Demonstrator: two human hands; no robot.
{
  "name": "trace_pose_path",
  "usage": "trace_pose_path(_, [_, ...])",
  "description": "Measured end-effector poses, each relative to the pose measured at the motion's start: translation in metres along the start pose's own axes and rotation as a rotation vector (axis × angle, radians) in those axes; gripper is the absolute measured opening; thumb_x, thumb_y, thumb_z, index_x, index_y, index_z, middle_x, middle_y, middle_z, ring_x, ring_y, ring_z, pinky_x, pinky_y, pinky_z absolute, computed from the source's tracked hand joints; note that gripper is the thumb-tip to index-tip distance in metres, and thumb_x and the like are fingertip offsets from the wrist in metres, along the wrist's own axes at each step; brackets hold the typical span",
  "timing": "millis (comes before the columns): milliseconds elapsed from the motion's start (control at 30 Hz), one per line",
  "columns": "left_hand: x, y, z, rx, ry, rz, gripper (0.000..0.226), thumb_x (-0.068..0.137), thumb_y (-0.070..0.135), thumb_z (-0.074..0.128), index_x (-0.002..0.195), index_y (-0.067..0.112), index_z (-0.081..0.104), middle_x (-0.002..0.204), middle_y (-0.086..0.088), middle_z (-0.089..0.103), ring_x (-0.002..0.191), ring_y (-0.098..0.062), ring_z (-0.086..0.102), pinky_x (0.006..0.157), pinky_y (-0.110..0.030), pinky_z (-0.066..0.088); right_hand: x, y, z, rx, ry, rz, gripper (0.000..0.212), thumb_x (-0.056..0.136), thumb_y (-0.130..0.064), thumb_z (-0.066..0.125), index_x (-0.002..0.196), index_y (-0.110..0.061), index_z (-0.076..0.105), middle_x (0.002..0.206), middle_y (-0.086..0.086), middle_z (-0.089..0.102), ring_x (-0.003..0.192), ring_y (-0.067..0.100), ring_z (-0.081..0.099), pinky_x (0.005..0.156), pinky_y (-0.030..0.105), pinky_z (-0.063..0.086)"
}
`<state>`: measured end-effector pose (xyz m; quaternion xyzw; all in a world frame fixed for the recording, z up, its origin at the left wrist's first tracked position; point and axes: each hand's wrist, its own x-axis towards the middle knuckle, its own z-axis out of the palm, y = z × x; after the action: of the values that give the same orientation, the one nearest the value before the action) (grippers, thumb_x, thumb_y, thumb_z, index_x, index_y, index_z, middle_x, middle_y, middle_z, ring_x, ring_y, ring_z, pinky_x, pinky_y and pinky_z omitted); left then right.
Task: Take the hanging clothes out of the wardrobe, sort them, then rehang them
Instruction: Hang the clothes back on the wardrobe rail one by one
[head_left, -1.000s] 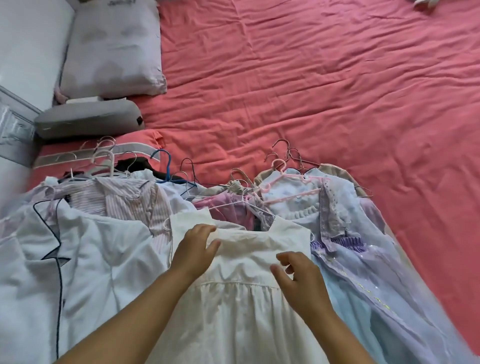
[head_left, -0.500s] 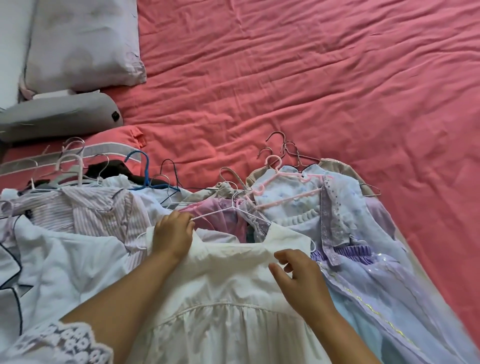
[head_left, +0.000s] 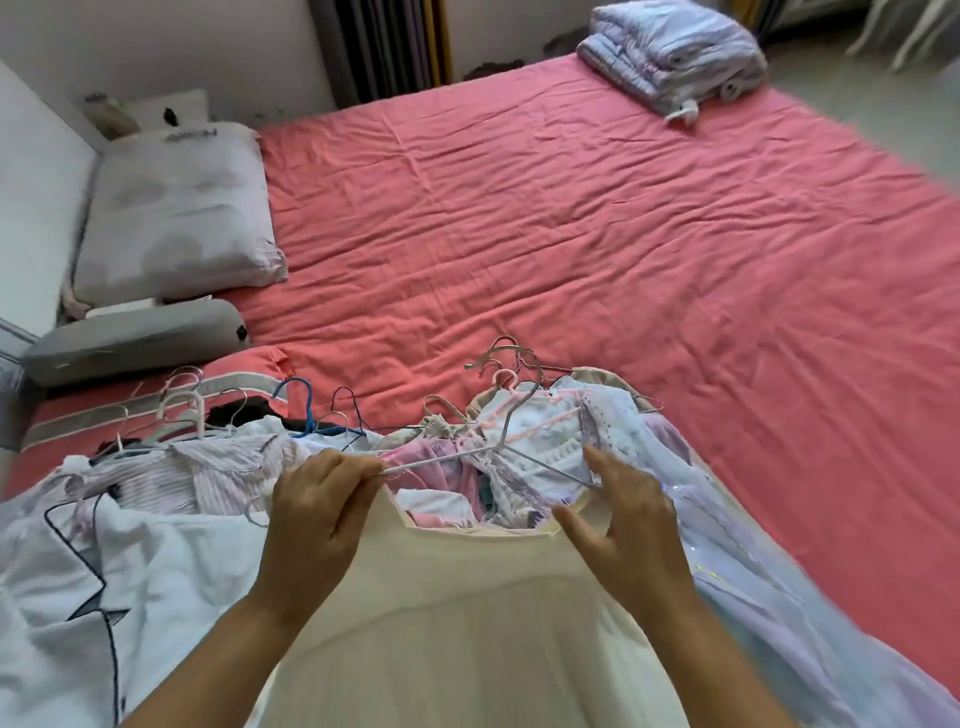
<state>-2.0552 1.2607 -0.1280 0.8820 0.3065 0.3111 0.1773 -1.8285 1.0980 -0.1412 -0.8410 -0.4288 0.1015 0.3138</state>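
Cream sleeveless cotton dress (head_left: 467, 613) at 6 o'clock, atop clothes heap on coral bedsheet (head_left: 571, 234). Left hand (head_left: 317, 514) pinches thin metal wire hanger (head_left: 488, 457) plus left strap; right hand (head_left: 623, 525) fingers spread, resting on right strap. Step, judged: sorting, hanger going into neckline. Next: seat hanger under both straps.

A home bedroom: a wide bed under a creased coral-pink sheet (head_left: 597, 218), a grey pillow (head_left: 176, 218) and a grey bolster (head_left: 135, 340) at the far left, a folded quilt (head_left: 672, 49) at the far right corner, dark curtains (head_left: 384, 47) behind, clothes on hangers (head_left: 545, 441) heaped near
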Motion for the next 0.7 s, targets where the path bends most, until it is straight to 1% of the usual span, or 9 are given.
trace_pose_path(133, [-0.017, 0.026, -0.042, -0.104, 0.044, 0.162, 0.013, 0.093, 0.027, 0.049, 0.096, 0.021, 0.06, 0.083, -0.001, 0.065, 0.072, -0.024, 0.062, 0.063, -0.046, 0.047, -0.066, -0.039, -0.047, 0.048, 0.106, -0.009, 0.06, 0.075, -0.058, 0.047, 0.108, -0.013, 0.068, 0.094, 0.001, 0.071, 0.088, 0.023, 0.067, 0.078, 0.038, 0.05])
trace_pose_path(233, [-0.033, 0.049, -0.072, -0.185, 0.078, 0.281, 0.022, 0.092, 0.023, 0.05, 0.091, 0.009, 0.067, 0.079, -0.003, 0.064, 0.067, -0.02, 0.059, 0.061, -0.041, 0.047, -0.133, -0.066, -0.075, 0.041, 0.226, 0.021, 0.052, 0.076, -0.054, 0.051, 0.102, -0.014, 0.071, 0.094, -0.003, 0.071, 0.088, 0.017, 0.065, 0.077, 0.022, 0.041])
trace_pose_path(300, [-0.047, 0.069, -0.092, -0.246, 0.083, 0.368, 0.028, 0.091, 0.02, 0.051, 0.086, 0.0, 0.069, 0.077, -0.003, 0.063, 0.068, -0.015, 0.057, 0.063, -0.036, 0.047, -0.183, -0.084, -0.091, 0.025, 0.313, 0.056, 0.04, 0.076, -0.044, 0.058, 0.101, -0.015, 0.071, 0.092, -0.003, 0.071, 0.088, 0.017, 0.064, 0.078, 0.023, 0.042])
trace_pose_path(333, [-0.054, 0.081, -0.101, -0.274, 0.087, 0.408, 0.028, 0.091, 0.019, 0.051, 0.084, -0.001, 0.069, 0.078, -0.001, 0.063, 0.07, -0.011, 0.055, 0.067, -0.029, 0.047, -0.21, -0.092, -0.1, 0.016, 0.354, 0.067, 0.037, 0.076, -0.04, 0.059, 0.101, -0.015, 0.071, 0.09, -0.004, 0.07, 0.087, 0.016, 0.064, 0.077, 0.024, 0.045])
trace_pose_path(400, [-0.065, 0.102, -0.111, -0.322, 0.096, 0.469, 0.025, 0.09, 0.017, 0.052, 0.084, 0.0, 0.069, 0.08, 0.001, 0.063, 0.073, -0.007, 0.054, 0.07, -0.022, 0.043, -0.254, -0.106, -0.116, -0.021, 0.42, 0.074, 0.04, 0.077, -0.045, 0.055, 0.101, -0.016, 0.071, 0.089, -0.008, 0.068, 0.083, 0.013, 0.063, 0.075, 0.021, 0.045])
trace_pose_path(500, [-0.08, 0.141, -0.122, -0.437, 0.081, 0.572, 0.021, 0.089, 0.018, 0.054, 0.085, 0.005, 0.07, 0.082, 0.004, 0.063, 0.071, -0.016, 0.06, 0.065, -0.035, 0.046, -0.322, -0.124, -0.141, -0.078, 0.544, 0.12, 0.036, 0.079, -0.048, 0.049, 0.096, -0.024, 0.07, 0.086, -0.015, 0.066, 0.08, 0.004, 0.061, 0.073, 0.011, 0.041])
trace_pose_path(567, [-0.09, 0.173, -0.127, -0.521, 0.047, 0.645, 0.022, 0.089, 0.017, 0.054, 0.085, 0.004, 0.071, 0.082, 0.005, 0.063, 0.07, -0.015, 0.061, 0.065, -0.034, 0.047, -0.366, -0.135, -0.158, -0.102, 0.64, 0.162, 0.028, 0.08, -0.046, 0.049, 0.097, -0.031, 0.064, 0.082, -0.022, 0.064, 0.081, -0.002, 0.059, 0.071, 0.003, 0.038])
trace_pose_path(633, [-0.102, 0.211, -0.129, -0.609, 0.001, 0.719, 0.021, 0.089, 0.017, 0.055, 0.087, 0.006, 0.073, 0.081, 0.007, 0.062, 0.07, -0.012, 0.059, 0.066, -0.031, 0.045, -0.411, -0.147, -0.175, -0.137, 0.74, 0.222, 0.025, 0.08, -0.046, 0.049, 0.1, -0.035, 0.06, 0.083, -0.02, 0.066, 0.078, -0.005, 0.059, 0.066, 0.002, 0.038])
trace_pose_path(700, [-0.12, 0.25, -0.124, -0.683, -0.067, 0.779, 0.021, 0.09, 0.02, 0.054, 0.092, 0.012, 0.073, 0.079, 0.006, 0.063, 0.069, -0.014, 0.06, 0.065, -0.035, 0.045, -0.459, -0.156, -0.19, -0.173, 0.832, 0.3, 0.019, 0.08, -0.044, 0.055, 0.094, -0.034, 0.063, 0.089, -0.021, 0.065, 0.073, -0.005, 0.06, 0.061, 0.005, 0.04])
